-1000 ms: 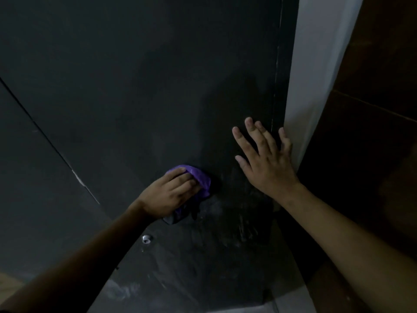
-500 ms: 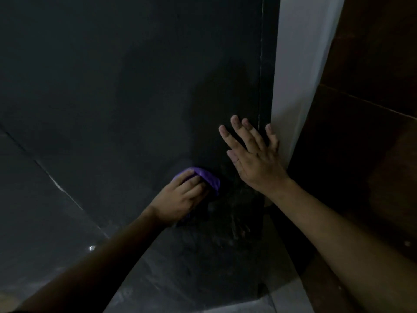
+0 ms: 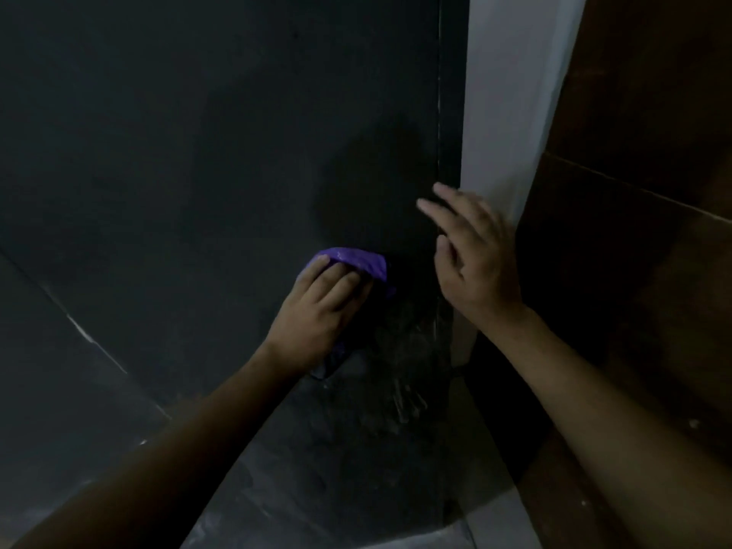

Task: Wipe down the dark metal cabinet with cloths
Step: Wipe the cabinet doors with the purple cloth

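- Your left hand point(image 3: 317, 311) has carried the cloth point(image 3: 356, 261) rightward since the earlier frames, so the gap to the cabinet's right edge is now smaller.
- Your right hand point(image 3: 475, 263) has also slid right. It was spread flat on the door face; now it sits over the edge strip, with its fingertips reaching toward the pale wall point(image 3: 503, 112).
- Head view: the cabinet point(image 3: 198, 152) fills the left and centre of the frame as one dark, flat face, seen from close up and at a steep angle.
- Your left hand grips the purple cloth, with the fingers curled over the bunch and pressing it against the metal. Part of the cloth trails out below the palm.
- Bunching it that way probably gives you a firm pad to push with, rather than a loose sheet.
- Your right hand holds nothing and its fingers are straight and loosely apart. It is blurred, so you cannot tell whether it touches the metal. It seems placed there to steady you.
- Pale smears point(image 3: 404, 358) show just below the cloth, near the edge.
- A brown panel point(image 3: 633, 271) stands to the right of the wall.
- Judging by those smears, the lower right of the face still needs passes.
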Demonstrator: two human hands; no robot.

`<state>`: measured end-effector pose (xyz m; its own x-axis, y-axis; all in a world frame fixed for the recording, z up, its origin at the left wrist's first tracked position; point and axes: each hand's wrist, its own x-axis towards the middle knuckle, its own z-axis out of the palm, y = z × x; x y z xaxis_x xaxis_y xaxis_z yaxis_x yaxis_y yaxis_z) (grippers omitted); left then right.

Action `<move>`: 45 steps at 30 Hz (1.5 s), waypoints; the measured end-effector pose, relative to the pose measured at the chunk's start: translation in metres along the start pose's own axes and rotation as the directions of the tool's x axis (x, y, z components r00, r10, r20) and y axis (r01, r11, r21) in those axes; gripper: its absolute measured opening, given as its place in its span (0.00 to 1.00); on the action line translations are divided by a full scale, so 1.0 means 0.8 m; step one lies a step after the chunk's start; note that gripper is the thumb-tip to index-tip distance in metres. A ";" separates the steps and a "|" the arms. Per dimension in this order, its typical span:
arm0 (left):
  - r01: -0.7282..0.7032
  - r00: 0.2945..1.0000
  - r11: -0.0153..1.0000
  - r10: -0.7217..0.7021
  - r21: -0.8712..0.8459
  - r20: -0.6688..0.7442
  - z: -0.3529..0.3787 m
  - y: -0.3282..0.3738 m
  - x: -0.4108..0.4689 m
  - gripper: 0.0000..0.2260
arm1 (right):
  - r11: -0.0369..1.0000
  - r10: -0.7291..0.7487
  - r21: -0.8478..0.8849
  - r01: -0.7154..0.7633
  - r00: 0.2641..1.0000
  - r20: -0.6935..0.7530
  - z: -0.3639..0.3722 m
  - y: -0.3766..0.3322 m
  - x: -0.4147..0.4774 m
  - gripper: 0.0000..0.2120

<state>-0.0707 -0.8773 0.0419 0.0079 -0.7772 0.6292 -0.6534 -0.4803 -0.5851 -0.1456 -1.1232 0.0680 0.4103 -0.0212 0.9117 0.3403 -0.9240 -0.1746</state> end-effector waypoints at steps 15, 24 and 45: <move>-0.200 0.962 0.980 0.194 0.014 0.193 0.016 0.032 -0.005 0.20 | 0.599 0.633 0.202 -0.775 0.612 0.474 0.012 -0.004 -0.071 0.28; -0.278 0.938 0.957 0.252 0.085 0.237 0.049 0.071 -0.018 0.21 | 0.790 0.591 -0.153 -0.594 0.673 0.444 0.012 -0.003 -0.072 0.28; -0.283 0.894 0.959 0.263 0.003 0.362 0.060 0.101 0.007 0.22 | 0.633 0.614 0.153 -0.759 0.613 0.498 0.012 0.029 -0.086 0.13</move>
<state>-0.0868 -0.9400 -0.0267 0.1097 -0.9685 0.2234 -0.6263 -0.2419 -0.7411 -0.1576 -1.1391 -0.0021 0.8815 -0.3900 0.2661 0.0336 -0.5104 -0.8593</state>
